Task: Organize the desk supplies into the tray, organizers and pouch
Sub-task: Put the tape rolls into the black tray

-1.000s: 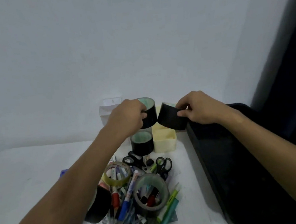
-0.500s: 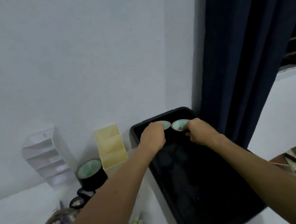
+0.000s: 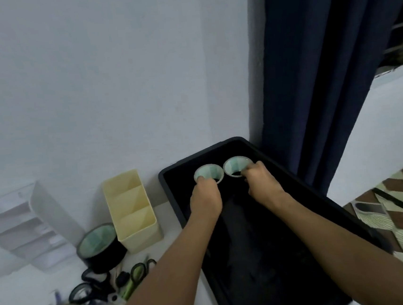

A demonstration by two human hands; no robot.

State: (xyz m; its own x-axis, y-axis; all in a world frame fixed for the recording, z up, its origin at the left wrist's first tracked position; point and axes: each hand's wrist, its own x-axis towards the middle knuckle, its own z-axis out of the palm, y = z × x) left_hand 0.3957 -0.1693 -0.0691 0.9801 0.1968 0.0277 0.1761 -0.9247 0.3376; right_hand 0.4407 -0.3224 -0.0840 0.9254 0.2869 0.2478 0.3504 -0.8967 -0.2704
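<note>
Centrally, just right of the frame's middle: left hand (image 3: 205,198), fingers curled over the near rim of a black tape roll (image 3: 208,173) with a pale green core, fingertips hooked inside the core. Right hand (image 3: 262,183), likewise curled, gripping a second black tape roll (image 3: 236,166), fingers in the core, thumb on the rim's right side. Both rolls stand side by side, nearly touching, at the far end of the black tray (image 3: 172,192), openings facing up. The tray runs from centre frame toward the lower right, its far end against the white wall.

Left of the tray: cream organizer (image 3: 132,210), three stepped compartments, upright. Just beside it, lower left: third black tape roll (image 3: 100,247), on end. Far left: white organizer (image 3: 28,225), tiered, against the wall. Lower left: scissors (image 3: 138,274) with green handles, black-handled scissors (image 3: 85,290), a clear tape ring and pens, blurred. Right of frame: dark blue curtain (image 3: 322,67); patterned floor tiles (image 3: 402,206) below it.
</note>
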